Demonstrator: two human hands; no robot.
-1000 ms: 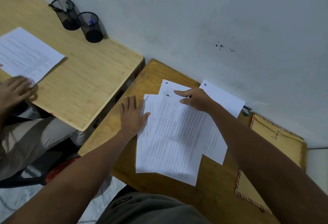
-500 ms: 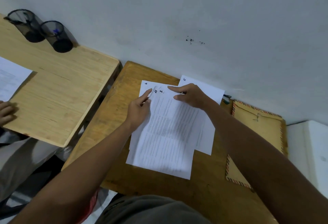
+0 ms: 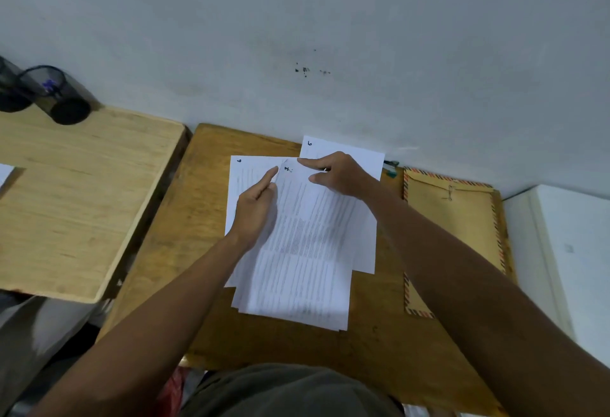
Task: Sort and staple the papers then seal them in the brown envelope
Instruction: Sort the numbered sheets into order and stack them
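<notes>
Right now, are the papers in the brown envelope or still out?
Out. The papers lie spread on the desk; the brown envelope lies beside them.

The place looks like a classroom or a simple study room. Two small wooden desks [image 3: 379, 350] stand side by side against a plain grey wall [image 3: 330, 20], the paler one [image 3: 76, 202] at the left of the frame. Two black mesh pen holders [image 3: 62, 95] stand in its far corner, at the upper left. Printed papers [image 3: 303, 251] with hand-written numbers lie on the middle desk, and a brown envelope [image 3: 455, 235] lies at the right.
</notes>
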